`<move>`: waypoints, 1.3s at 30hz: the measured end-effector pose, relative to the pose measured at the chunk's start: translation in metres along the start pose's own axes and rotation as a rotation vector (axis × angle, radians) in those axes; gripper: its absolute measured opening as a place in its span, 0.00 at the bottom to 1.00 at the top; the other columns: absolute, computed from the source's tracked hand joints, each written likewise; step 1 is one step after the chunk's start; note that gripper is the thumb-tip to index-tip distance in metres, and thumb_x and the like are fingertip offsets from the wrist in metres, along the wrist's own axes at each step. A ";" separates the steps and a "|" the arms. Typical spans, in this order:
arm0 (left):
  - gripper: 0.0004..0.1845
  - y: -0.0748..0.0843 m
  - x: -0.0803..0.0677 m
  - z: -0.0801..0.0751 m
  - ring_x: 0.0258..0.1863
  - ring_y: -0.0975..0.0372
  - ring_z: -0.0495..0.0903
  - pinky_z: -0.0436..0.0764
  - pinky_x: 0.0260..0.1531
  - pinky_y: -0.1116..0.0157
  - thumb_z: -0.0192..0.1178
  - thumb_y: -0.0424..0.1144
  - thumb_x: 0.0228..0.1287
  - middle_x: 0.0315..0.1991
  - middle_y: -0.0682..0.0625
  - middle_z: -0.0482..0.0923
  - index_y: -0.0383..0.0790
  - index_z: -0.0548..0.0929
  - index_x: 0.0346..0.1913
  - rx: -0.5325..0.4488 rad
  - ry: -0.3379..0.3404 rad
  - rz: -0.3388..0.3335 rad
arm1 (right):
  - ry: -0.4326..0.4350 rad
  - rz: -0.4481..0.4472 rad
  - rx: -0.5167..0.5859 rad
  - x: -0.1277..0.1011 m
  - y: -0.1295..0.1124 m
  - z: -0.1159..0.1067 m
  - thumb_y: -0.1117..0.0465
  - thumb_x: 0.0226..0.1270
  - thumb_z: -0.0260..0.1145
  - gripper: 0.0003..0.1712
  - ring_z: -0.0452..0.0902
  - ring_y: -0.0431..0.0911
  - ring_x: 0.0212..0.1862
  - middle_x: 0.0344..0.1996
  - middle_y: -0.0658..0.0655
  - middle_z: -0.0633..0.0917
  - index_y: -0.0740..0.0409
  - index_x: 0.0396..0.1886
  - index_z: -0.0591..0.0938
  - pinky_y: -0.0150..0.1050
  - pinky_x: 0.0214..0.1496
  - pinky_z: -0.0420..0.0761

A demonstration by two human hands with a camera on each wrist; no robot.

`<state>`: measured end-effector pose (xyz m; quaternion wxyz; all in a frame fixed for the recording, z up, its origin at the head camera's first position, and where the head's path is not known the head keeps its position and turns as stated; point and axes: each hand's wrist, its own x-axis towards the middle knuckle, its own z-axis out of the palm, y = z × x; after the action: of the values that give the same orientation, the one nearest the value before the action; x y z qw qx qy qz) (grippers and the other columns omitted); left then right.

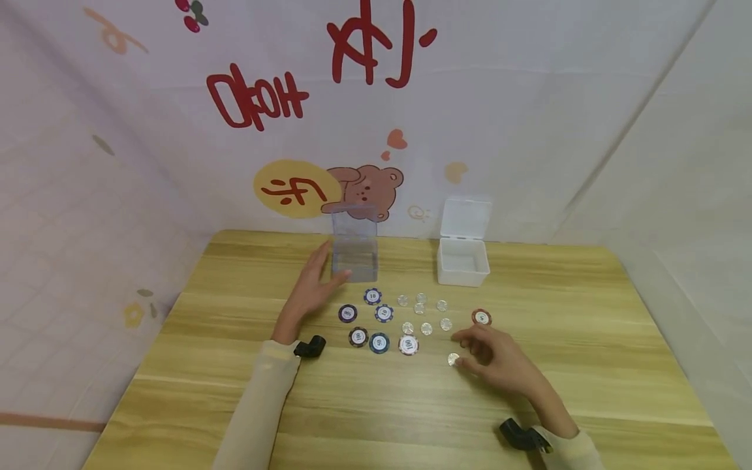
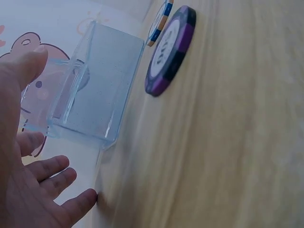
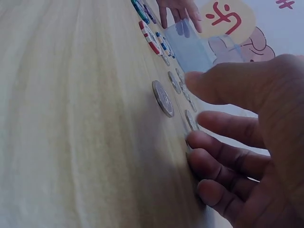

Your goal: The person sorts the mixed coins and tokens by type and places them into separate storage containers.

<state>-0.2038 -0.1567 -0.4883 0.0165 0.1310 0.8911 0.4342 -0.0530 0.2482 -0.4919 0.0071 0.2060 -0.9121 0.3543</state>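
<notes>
My left fingers (image 2: 59, 182) are spread out beside a clear box (image 2: 102, 80) on the wooden counter (image 2: 228, 142). Near the box I see a purple and black chip (image 2: 171, 52) and part of a blue and orange chip (image 2: 159, 23). A pink bear (image 2: 26, 42) shows behind my thumb.

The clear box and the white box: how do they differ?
The clear box is see-through and bluish, while the white box is plain white. The clear box has the left hand right beside it; the white box has no hand next to it. In the head view, the clear box stands left of the white box. Both stand open.
</notes>
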 end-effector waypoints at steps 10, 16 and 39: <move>0.48 -0.002 0.009 0.005 0.82 0.42 0.50 0.54 0.79 0.37 0.57 0.63 0.72 0.84 0.42 0.47 0.48 0.47 0.84 0.012 -0.002 0.014 | -0.048 0.049 0.036 -0.001 0.002 0.003 0.56 0.57 0.81 0.17 0.76 0.36 0.38 0.35 0.41 0.82 0.44 0.46 0.87 0.29 0.40 0.78; 0.46 -0.004 0.011 0.005 0.82 0.42 0.49 0.54 0.79 0.37 0.57 0.58 0.75 0.83 0.39 0.47 0.46 0.47 0.84 0.018 -0.014 0.017 | -0.018 0.060 0.030 -0.001 0.002 0.006 0.60 0.57 0.80 0.14 0.75 0.36 0.35 0.32 0.41 0.82 0.45 0.43 0.87 0.28 0.37 0.77; 0.42 -0.001 0.011 0.006 0.82 0.44 0.48 0.52 0.81 0.41 0.57 0.50 0.77 0.84 0.40 0.47 0.45 0.49 0.84 -0.057 -0.039 -0.011 | -0.026 0.068 0.040 -0.001 0.001 0.007 0.62 0.54 0.82 0.15 0.75 0.35 0.37 0.34 0.40 0.82 0.42 0.37 0.86 0.29 0.40 0.78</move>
<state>-0.2136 -0.1496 -0.4921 0.0402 0.1342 0.8786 0.4566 -0.0517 0.2449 -0.4982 -0.0209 0.1795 -0.9114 0.3696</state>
